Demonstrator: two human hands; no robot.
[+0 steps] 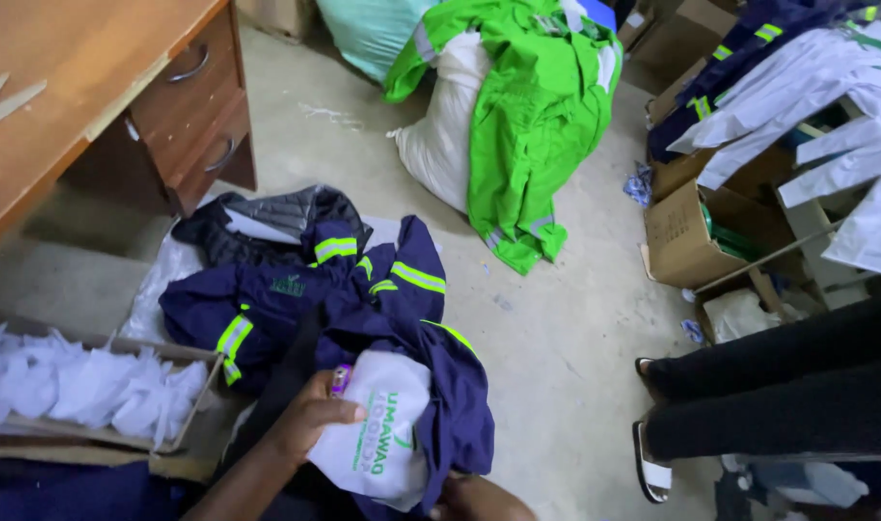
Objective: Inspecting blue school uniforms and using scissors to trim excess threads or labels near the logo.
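Wooden bench [64,58] with two metal-handled drawers fills the upper left, and below it a shallow cardboard tray [185,400] holds loose white cloth scraps [83,386]. Just right of the tray, navy work jackets [305,299] with shiny yellow-green reflective strips lie heaped on the concrete floor [556,328]. At the bottom centre the person's left hand [315,415] is closed around a white fabric panel with green print [382,434], thumb on top, pinching it against the dark blue garment it belongs to; a small pink object shows by the fingers, too small to identify. Only a knuckle edge of the right hand [479,500] is in view beneath the cloth, so its grip cannot be told. The fabric looks light, soft and floppy, likely to sag unless gathered or taken at a seam or edge. Further right, a bright green jacket [537,116] drapes over a stuffed white sack [440,135]. At the far right stand open cardboard boxes [681,241], stacked white and navy garments [807,87], and another person's dark-trousered legs [778,386] in sandals.
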